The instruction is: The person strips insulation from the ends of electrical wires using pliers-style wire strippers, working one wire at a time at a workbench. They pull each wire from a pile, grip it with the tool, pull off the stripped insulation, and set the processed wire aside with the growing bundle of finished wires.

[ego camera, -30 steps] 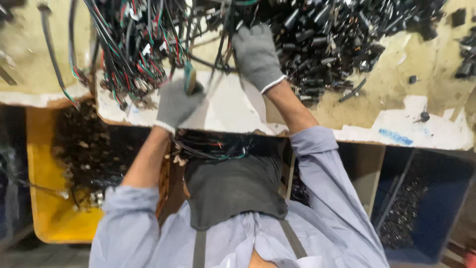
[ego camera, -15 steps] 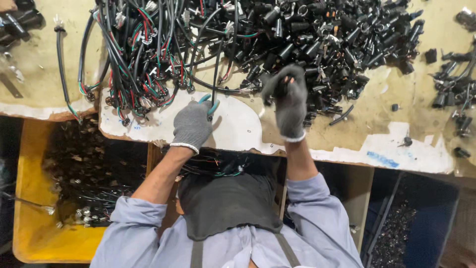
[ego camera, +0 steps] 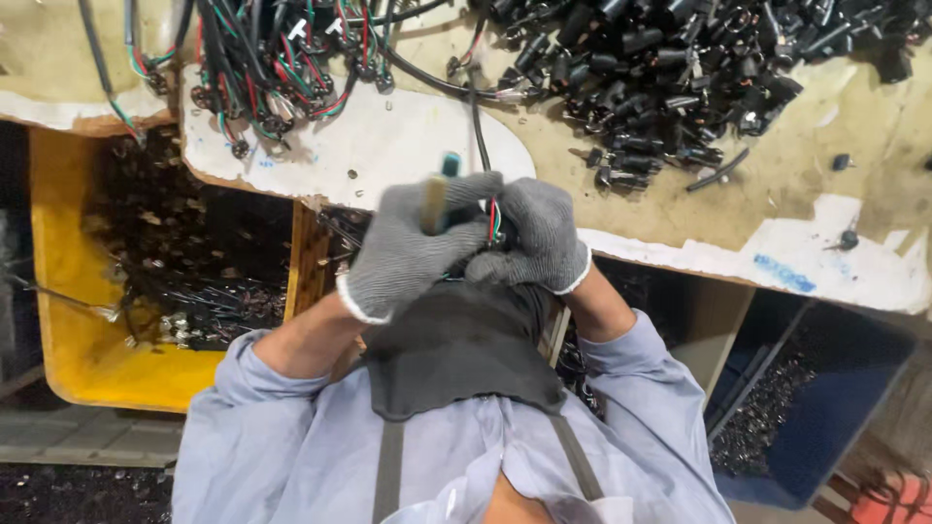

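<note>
1. Left hand clenched around a teal-handled tool, handle pointing toward 12 o'clock.
2. Right hand grasps the black cable at its wire end, at 3 o'clock, touching; cable runs to 12.

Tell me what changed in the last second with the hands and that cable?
Both gloved hands drew back from the cable pile to the bench edge. The right hand now grips a black cable pulled from the pile; the left hand keeps its teal-handled tool. The connector heap and yellow bin stayed put.
</note>
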A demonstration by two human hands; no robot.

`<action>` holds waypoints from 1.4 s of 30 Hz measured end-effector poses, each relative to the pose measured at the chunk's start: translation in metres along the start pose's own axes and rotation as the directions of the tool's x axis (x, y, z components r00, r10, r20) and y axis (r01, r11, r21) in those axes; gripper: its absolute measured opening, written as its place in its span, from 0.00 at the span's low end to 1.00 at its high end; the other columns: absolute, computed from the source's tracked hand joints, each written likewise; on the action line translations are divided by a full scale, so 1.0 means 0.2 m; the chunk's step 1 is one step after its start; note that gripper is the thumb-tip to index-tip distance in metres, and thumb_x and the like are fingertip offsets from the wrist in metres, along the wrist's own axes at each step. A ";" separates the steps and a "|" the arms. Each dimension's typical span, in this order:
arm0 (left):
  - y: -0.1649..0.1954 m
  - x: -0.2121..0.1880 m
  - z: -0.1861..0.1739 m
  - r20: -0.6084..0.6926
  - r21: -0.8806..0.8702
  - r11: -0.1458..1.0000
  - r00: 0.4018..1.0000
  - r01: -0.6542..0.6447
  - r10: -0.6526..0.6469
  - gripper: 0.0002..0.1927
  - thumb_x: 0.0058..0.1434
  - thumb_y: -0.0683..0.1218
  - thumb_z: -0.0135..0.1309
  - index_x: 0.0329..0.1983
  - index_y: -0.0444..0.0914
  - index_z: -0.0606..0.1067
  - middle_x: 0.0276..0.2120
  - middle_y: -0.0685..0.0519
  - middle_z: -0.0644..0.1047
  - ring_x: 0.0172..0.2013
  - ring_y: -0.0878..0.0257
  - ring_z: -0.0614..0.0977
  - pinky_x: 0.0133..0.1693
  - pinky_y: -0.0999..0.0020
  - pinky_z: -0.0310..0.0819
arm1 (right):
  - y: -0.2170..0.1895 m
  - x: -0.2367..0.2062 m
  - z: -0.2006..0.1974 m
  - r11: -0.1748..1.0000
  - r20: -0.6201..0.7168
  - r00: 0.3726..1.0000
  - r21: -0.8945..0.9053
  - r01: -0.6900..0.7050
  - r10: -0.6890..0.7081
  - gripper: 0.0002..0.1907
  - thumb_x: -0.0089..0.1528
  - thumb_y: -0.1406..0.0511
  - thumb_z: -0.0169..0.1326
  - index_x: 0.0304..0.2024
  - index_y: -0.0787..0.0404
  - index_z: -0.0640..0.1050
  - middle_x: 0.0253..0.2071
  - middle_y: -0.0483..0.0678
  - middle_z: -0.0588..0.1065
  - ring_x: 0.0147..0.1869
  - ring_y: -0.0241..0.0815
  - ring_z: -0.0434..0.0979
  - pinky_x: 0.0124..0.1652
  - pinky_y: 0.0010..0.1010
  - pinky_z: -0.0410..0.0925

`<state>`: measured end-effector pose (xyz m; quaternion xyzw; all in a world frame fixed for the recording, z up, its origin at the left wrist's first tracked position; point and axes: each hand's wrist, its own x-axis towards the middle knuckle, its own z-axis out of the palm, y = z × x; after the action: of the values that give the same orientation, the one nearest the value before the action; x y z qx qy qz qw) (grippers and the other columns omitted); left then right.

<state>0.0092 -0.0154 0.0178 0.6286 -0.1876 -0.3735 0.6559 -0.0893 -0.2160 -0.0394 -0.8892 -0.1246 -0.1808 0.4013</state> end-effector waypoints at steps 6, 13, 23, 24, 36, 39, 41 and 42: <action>0.07 0.04 0.00 0.079 0.269 0.948 0.985 -0.170 0.154 0.23 0.56 0.38 0.62 0.58 0.36 0.79 0.39 0.50 0.81 0.36 0.65 0.82 0.41 0.69 0.78 | -0.03 -0.04 0.07 0.978 0.087 0.980 0.098 -0.185 0.176 0.36 0.56 0.37 0.62 0.43 0.62 0.79 0.29 0.53 0.71 0.33 0.57 0.75 0.36 0.43 0.67; 0.11 0.01 -0.03 0.145 0.404 0.891 0.976 -0.207 0.161 0.22 0.54 0.44 0.68 0.53 0.40 0.81 0.36 0.48 0.81 0.34 0.61 0.83 0.37 0.68 0.77 | -0.06 -0.09 0.08 0.970 0.053 0.974 0.091 -0.224 0.220 0.33 0.59 0.39 0.62 0.39 0.63 0.77 0.28 0.52 0.73 0.32 0.56 0.78 0.37 0.41 0.69; 0.01 -0.01 -0.12 -0.054 0.145 0.932 0.938 -0.332 0.343 0.11 0.61 0.42 0.65 0.44 0.33 0.82 0.33 0.48 0.79 0.30 0.61 0.80 0.33 0.67 0.73 | -0.10 -0.04 0.04 0.952 0.136 0.950 0.084 -0.295 0.282 0.25 0.60 0.45 0.64 0.37 0.58 0.78 0.30 0.49 0.74 0.32 0.52 0.76 0.36 0.37 0.69; -0.01 -0.04 -0.15 -0.222 -0.173 0.950 0.950 -0.259 0.219 0.08 0.62 0.41 0.63 0.40 0.31 0.82 0.28 0.48 0.77 0.23 0.63 0.75 0.28 0.68 0.67 | -0.10 -0.04 0.06 0.950 0.086 0.946 0.002 -0.313 0.312 0.25 0.57 0.46 0.67 0.31 0.58 0.75 0.24 0.49 0.71 0.29 0.52 0.75 0.34 0.38 0.67; -0.11 -0.18 0.17 0.658 -0.082 0.721 0.506 -0.688 0.558 0.13 0.65 0.53 0.62 0.39 0.39 0.81 0.29 0.49 0.77 0.28 0.57 0.78 0.29 0.60 0.69 | -0.18 -0.03 0.14 0.974 0.504 0.864 -0.205 0.095 0.022 0.22 0.56 0.49 0.62 0.41 0.59 0.77 0.29 0.51 0.74 0.35 0.54 0.76 0.36 0.44 0.68; 0.06 0.16 0.13 0.375 0.475 0.517 0.696 -0.712 0.613 0.15 0.66 0.57 0.63 0.41 0.41 0.82 0.30 0.49 0.77 0.31 0.55 0.80 0.29 0.57 0.71 | -0.22 -0.02 0.13 0.982 0.498 0.867 -0.162 0.093 0.000 0.25 0.58 0.49 0.63 0.45 0.60 0.77 0.32 0.52 0.75 0.37 0.55 0.76 0.38 0.45 0.68; 0.08 0.47 0.05 0.087 0.851 0.394 0.832 -0.348 0.548 0.16 0.66 0.60 0.64 0.42 0.43 0.82 0.31 0.49 0.78 0.32 0.53 0.81 0.30 0.55 0.72 | -0.23 0.01 0.12 0.989 0.480 0.877 -0.127 0.077 -0.007 0.26 0.59 0.49 0.63 0.48 0.61 0.76 0.33 0.53 0.75 0.39 0.55 0.77 0.40 0.45 0.69; 0.07 0.60 0.02 -0.024 0.942 0.302 0.867 -0.147 0.497 0.27 0.56 0.65 0.67 0.39 0.38 0.82 0.29 0.45 0.78 0.25 0.51 0.81 0.27 0.53 0.72 | -0.22 0.03 0.10 0.989 0.460 0.886 -0.147 0.014 0.056 0.27 0.59 0.49 0.63 0.50 0.61 0.76 0.34 0.53 0.75 0.40 0.55 0.77 0.41 0.45 0.69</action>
<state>0.0874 -0.1053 0.0044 0.8820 -0.3798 0.0412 0.2761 -0.0951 -0.1719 -0.0199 -0.9349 -0.1933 0.0319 0.2960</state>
